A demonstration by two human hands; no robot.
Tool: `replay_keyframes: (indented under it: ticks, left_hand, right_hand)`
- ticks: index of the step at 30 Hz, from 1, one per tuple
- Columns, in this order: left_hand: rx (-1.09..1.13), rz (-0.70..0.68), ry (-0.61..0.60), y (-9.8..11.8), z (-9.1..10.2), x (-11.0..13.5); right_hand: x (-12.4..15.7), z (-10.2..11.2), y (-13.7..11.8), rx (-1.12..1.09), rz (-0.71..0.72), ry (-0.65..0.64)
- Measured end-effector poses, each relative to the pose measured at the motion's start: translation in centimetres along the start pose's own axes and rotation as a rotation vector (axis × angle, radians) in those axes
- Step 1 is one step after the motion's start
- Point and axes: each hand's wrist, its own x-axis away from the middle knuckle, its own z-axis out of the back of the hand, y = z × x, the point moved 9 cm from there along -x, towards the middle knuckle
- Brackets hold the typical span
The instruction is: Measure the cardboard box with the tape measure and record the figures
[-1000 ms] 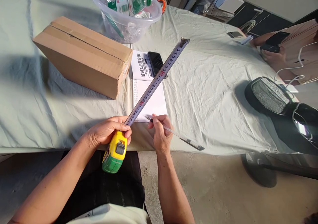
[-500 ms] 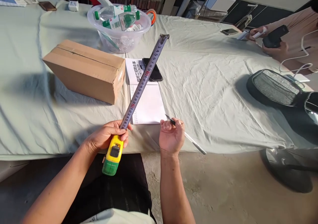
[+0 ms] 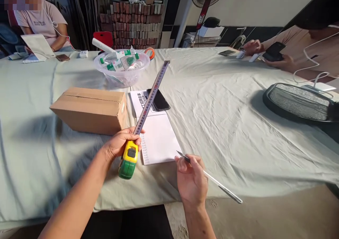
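My left hand (image 3: pixel 120 142) is closed on a yellow and green tape measure (image 3: pixel 131 150). Its metal blade is drawn out and slants up and away over the notebook, the hooked end in the air. Between the fingers of my right hand (image 3: pixel 192 182) is a pen (image 3: pixel 219 185), its dark tip pointing left toward the notebook's lower right corner. An open spiral notebook (image 3: pixel 161 140) lies on the table with a blank page showing. Across its printed upper page rests a black phone (image 3: pixel 161 100). Left of the notebook sits a closed cardboard box (image 3: pixel 87 110).
A clear plastic basin (image 3: pixel 122 77) of bottles stands behind the box, near an orange tape roll (image 3: pixel 150 53). At right lie a black mesh fan head (image 3: pixel 299 105) and white cables. Two people sit at the far left and right; the right one holds a dark device (image 3: pixel 274 52).
My view has tilted up, so the far side of the room shows more. The tape measure and pen stay in my hands; the pen hand has turned slightly.
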Motion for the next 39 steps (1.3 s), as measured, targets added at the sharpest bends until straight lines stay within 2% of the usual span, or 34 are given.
replay_keyframes:
  ticks: [3,6,12,16,18,20,23,25,27,31,33,35,37,39]
  left_hand:
    - [0.064,-0.033,0.062,0.3,1.6,-1.5]
    - [0.113,-0.063,0.068,0.4,2.5,-1.3]
    - [0.177,-0.030,-0.003,0.0,2.6,-0.8]
    - [0.167,-0.014,-0.024,-0.3,2.5,-0.9]
    - [0.153,-0.008,-0.016,-0.5,2.6,-0.9]
    - [0.130,-0.005,-0.004,-0.7,2.8,-0.8]
    - [0.103,-0.019,-0.001,-0.7,2.9,-0.7]
    - [0.100,-0.034,-0.001,-0.6,3.0,-0.6]
    - [0.101,-0.053,-0.003,-0.4,2.8,-0.3]
    - [0.100,-0.074,-0.044,-0.1,1.6,1.4]
    - [0.101,-0.099,-0.117,0.2,0.7,2.8]
    - [0.126,-0.162,-0.250,0.9,-0.3,4.1]
    - [0.160,-0.233,-0.380,1.8,-1.1,5.2]
    - [0.181,-0.280,-0.431,2.5,-1.2,5.5]
  right_hand:
    - [0.0,0.2,0.2,0.025,-0.012,0.010]
    - [0.0,0.3,0.2,0.048,-0.011,0.006]
    - [0.1,-0.2,-0.3,0.088,0.006,-0.013]
    - [-0.1,-1.0,-1.8,0.146,-0.004,-0.029]
    - [-0.7,-2.1,-3.4,0.196,0.056,-0.041]
    - [-1.5,-4.0,-5.3,0.269,0.180,-0.074]
    - [-2.8,-7.8,-7.7,0.419,0.407,-0.128]
    - [-3.9,-10.6,-8.1,0.573,0.519,-0.152]
    - [-5.6,-13.5,-7.2,0.641,0.533,-0.219]
    - [-8.9,-18.9,-3.7,0.456,0.396,-0.507]
    - [-10.0,-19.9,-2.1,0.419,0.344,-0.557]
    - [-10.3,-20.1,-0.7,0.448,0.324,-0.572]
    - [-9.8,-20.2,0.7,0.485,0.301,-0.638]
    - [-8.7,-20.8,2.2,0.522,0.276,-0.757]
